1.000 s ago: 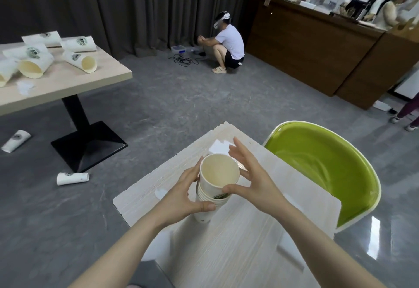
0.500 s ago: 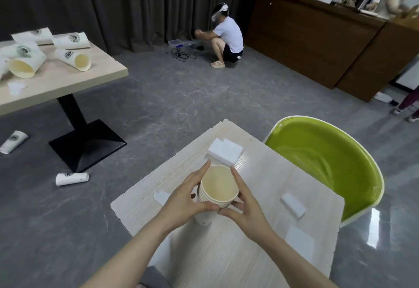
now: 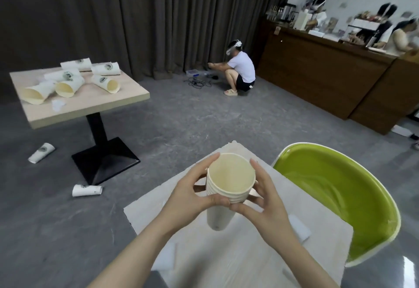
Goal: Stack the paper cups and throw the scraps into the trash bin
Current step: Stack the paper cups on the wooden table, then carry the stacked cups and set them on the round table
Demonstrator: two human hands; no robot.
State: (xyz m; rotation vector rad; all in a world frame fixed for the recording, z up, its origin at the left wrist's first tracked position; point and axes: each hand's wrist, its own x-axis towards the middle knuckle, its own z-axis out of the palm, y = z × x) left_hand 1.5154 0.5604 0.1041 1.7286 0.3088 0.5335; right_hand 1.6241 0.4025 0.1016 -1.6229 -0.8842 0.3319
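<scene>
Your cup stack [image 3: 229, 188] sits between both hands above the near desk [image 3: 254, 256]; the chair [image 3: 335, 197] lies right, loose cups [image 3: 68, 86] on the far-left desk [image 3: 90, 104], two cups [image 3: 87, 190] on the floor.

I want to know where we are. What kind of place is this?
Probably a café: a long wooden counter with drink machines, small tables, and branded paper cups.

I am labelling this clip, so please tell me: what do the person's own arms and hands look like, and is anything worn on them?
The left hand and right hand are bare: no gloves, rings, watch or bracelet show. Both forearms are uncovered up to the picture's lower edge, so no sleeves are in view. The fingers are slim, with short, unpainted nails.
</scene>
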